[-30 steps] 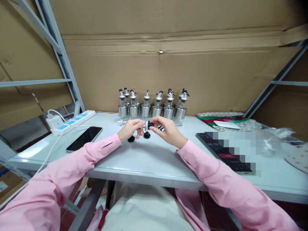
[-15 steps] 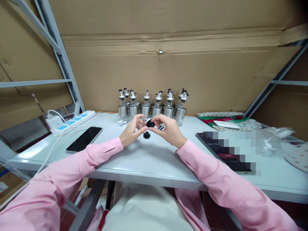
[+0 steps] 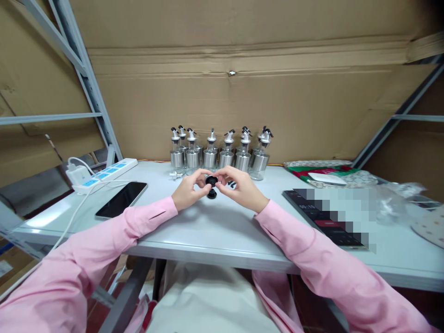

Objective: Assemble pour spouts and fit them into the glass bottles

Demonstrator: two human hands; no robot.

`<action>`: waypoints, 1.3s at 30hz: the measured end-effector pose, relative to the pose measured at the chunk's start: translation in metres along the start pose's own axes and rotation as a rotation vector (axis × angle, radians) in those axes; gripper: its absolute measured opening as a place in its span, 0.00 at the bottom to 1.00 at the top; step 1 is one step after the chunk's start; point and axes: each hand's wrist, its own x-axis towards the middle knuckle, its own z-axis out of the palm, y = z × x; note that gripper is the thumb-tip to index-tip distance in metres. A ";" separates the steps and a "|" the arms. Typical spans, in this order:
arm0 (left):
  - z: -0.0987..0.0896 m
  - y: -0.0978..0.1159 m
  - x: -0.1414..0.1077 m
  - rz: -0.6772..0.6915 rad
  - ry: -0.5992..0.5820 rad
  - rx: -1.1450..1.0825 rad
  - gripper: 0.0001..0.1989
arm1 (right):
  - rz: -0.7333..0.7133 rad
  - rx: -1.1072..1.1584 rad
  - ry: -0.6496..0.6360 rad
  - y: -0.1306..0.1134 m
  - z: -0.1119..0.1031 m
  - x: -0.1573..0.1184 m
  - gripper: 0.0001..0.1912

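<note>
Between my two hands is a small round black cap (image 3: 211,181), tilted so that its hollow side faces me. My left hand (image 3: 190,189) pinches its left edge with thumb and fingers, and my right hand (image 3: 242,188) grips the right edge the same way. Just below the cap, a black stopper (image 3: 212,194) rests on the table, partly covered by the cap and fingertips. Small black pieces (image 3: 231,184) lie behind my right fingers. Near my left hand, a small whitish spout part (image 3: 175,175) lies on the table.
Several steel-banded glass bottles (image 3: 210,158) with pourer tops stand in rows at the back. On the left are a dark phone (image 3: 122,200) and a white power strip (image 3: 110,175). A second phone (image 3: 322,222), plastic bags (image 3: 390,203) and a patterned cloth (image 3: 360,179) lie right.
My left fingers have closed onto the black cap, which my right hand held before. The cap has moved slightly left and down and turned its hollow side towards me.
</note>
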 end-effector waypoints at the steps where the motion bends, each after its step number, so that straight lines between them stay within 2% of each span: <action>1: 0.000 0.000 0.000 0.016 0.004 0.013 0.15 | 0.007 -0.002 -0.004 0.000 0.001 0.000 0.11; 4: 0.000 0.000 -0.001 0.053 -0.006 0.035 0.15 | 0.081 0.079 -0.063 0.001 0.002 0.000 0.15; 8: 0.002 0.001 -0.003 0.042 -0.038 0.042 0.19 | 0.154 0.138 -0.150 -0.001 0.002 -0.001 0.12; 13: 0.002 0.001 -0.004 0.058 -0.055 0.088 0.19 | 0.197 0.172 -0.160 -0.003 0.002 -0.001 0.12; 17: -0.002 0.003 -0.001 0.075 -0.025 0.285 0.12 | 0.208 0.199 -0.100 -0.002 0.002 -0.002 0.13; 20: -0.004 0.007 0.000 0.079 -0.078 0.491 0.11 | 0.200 0.194 -0.103 -0.001 0.002 -0.002 0.14; 22: -0.004 0.008 0.000 0.071 -0.121 0.541 0.12 | 0.201 0.195 -0.127 -0.001 0.002 -0.002 0.14; 33: -0.001 0.008 0.001 0.030 -0.140 0.521 0.10 | 0.195 0.157 -0.145 -0.002 0.002 -0.002 0.16; 39: -0.001 0.007 0.000 0.055 -0.138 0.513 0.11 | 0.190 0.146 -0.157 -0.004 0.003 -0.002 0.14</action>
